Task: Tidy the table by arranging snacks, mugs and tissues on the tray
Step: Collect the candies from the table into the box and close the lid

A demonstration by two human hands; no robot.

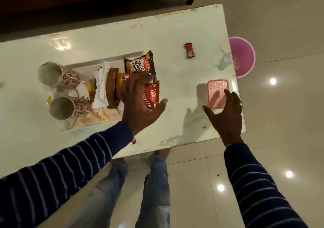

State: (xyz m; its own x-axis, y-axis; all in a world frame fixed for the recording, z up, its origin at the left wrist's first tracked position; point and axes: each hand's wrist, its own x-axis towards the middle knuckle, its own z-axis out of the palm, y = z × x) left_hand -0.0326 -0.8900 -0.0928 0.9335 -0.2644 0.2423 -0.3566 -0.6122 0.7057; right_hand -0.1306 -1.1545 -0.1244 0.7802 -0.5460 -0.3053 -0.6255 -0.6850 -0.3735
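While the left hand (138, 103) presses flat, fingers spread, on the red bhujia sev packet (152, 96) at the right end of the white tray (82, 66), nothing is pinched in it; it seems to be settling the snacks into place. At twelve o'clock from that hand lies the salted peanuts packet (141, 64), and at nine o'clock a yellow packet (121, 80), a brown tissue holder (110, 85) with white tissues (100, 85), then two patterned mugs (57, 73) on their sides. The right hand (226, 112) hangs open and empty, fingertips over the near edge of a pink lidded box (217, 92) at three o'clock on the table (175, 34); whether it touches is unclear. A small red packet (189, 50) lies apart at one o'clock. Judging by this, snack arranging is nearly done; the next move calls for closing on a leftover item.
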